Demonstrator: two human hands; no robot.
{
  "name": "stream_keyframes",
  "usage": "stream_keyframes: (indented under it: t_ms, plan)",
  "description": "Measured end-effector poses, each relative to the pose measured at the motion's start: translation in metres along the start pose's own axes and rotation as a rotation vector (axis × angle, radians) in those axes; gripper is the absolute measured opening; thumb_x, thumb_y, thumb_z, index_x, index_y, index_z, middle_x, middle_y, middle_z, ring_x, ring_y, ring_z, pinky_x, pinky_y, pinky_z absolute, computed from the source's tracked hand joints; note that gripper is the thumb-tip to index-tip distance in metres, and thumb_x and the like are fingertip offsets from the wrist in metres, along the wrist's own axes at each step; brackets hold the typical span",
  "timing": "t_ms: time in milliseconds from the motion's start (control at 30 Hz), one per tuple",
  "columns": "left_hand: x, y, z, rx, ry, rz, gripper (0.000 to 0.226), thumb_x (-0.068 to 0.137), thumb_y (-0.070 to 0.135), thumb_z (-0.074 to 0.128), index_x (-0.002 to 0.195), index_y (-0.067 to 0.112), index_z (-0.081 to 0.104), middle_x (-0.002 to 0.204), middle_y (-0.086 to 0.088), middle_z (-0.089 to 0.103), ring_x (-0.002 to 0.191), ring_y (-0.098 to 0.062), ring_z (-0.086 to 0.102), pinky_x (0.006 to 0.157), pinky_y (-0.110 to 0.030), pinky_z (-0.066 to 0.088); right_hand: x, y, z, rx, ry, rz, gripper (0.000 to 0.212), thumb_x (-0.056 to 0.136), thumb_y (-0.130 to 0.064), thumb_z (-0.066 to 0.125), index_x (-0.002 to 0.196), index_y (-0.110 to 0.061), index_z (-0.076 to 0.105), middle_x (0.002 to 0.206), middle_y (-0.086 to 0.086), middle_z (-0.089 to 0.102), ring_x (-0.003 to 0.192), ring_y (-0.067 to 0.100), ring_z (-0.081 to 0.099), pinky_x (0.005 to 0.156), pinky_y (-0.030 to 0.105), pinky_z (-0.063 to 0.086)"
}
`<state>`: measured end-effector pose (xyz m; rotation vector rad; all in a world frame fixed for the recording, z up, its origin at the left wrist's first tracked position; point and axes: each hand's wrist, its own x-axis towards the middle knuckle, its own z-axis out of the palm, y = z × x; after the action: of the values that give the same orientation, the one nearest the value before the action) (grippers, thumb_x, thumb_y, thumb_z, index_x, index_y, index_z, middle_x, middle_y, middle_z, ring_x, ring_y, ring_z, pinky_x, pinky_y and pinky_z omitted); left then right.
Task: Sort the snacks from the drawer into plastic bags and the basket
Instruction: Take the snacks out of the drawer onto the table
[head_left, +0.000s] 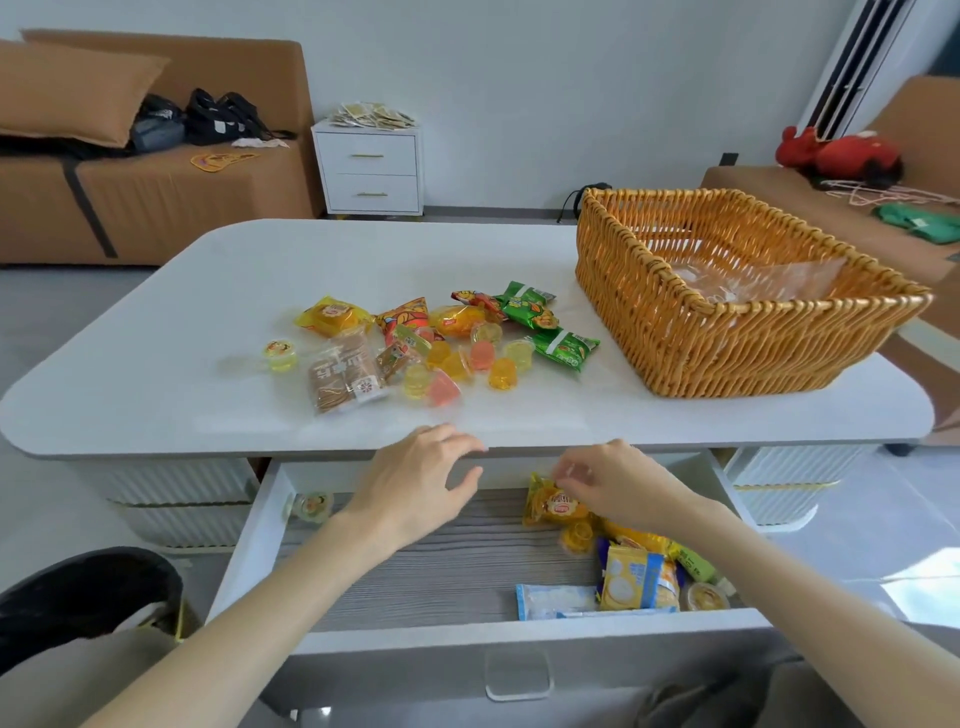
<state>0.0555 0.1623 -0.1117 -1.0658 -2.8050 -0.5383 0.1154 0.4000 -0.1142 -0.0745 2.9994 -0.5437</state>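
Your right hand (613, 483) curls over the yellow packet (556, 512) in the drawer (467, 561); whether its grip has closed, I cannot tell. Your left hand (415, 483) hangs open. A corner pinch could slip, dropping it short of the tabletop (208, 312).

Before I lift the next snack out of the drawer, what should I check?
1. Drawer open wide: ok.
2. Right hand gripping the yellow packet: cannot tell; it is touching the top edge.
3. Left hand free: ok, open, holds nothing.
4. Bare table space left of the snack pile: ok.
5. Plastic bags ready in the basket: ok.
6. Drawer emptied: not ok, several snacks lie inside.
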Motion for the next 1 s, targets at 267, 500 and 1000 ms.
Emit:
stream_keyframes:
  t_ms: [267, 500, 1000]
  plan:
    - [0.027, 0.025, 0.078, -0.046, -0.321, 0.020, 0.045, 0.097, 0.034, 0.048, 0.141, 0.031, 0.043, 0.142, 0.009, 0.046, 0.123, -0.015, 0.049, 0.088, -0.029, 0.045, -0.010, 0.064, 0.040, -0.191, -0.344, 0.152, 0.055, 0.089, -0.048, 0.055, 0.142, -0.039, 0.039, 0.144, 0.002, 0.041, 0.132, 0.024, 0.039, 0.101, 0.043, 0.043]
    - [0.058, 0.041, 0.154, 0.032, -0.493, 0.070, 0.079, 0.091, 0.033, 0.060, 0.153, 0.027, 0.012, 0.161, 0.005, 0.005, 0.148, -0.020, 0.003, 0.115, -0.056, 0.009, -0.011, 0.081, 0.057, -0.378, -0.390, -0.001, 0.044, 0.078, -0.042, 0.072, 0.117, -0.023, 0.065, 0.138, -0.002, 0.036, 0.126, 0.021, 0.034, 0.093, 0.037, 0.047]
    - [0.030, -0.011, 0.136, 0.043, -0.454, -0.256, 0.060, 0.078, 0.023, 0.069, 0.126, 0.011, 0.035, 0.110, -0.004, 0.057, 0.100, -0.024, 0.059, 0.085, -0.039, 0.049, 0.012, 0.072, 0.039, 0.104, -0.284, 0.172, 0.027, 0.083, -0.022, 0.068, 0.099, -0.004, 0.057, 0.068, -0.008, 0.046, 0.055, 0.004, 0.041, 0.045, 0.017, 0.028]
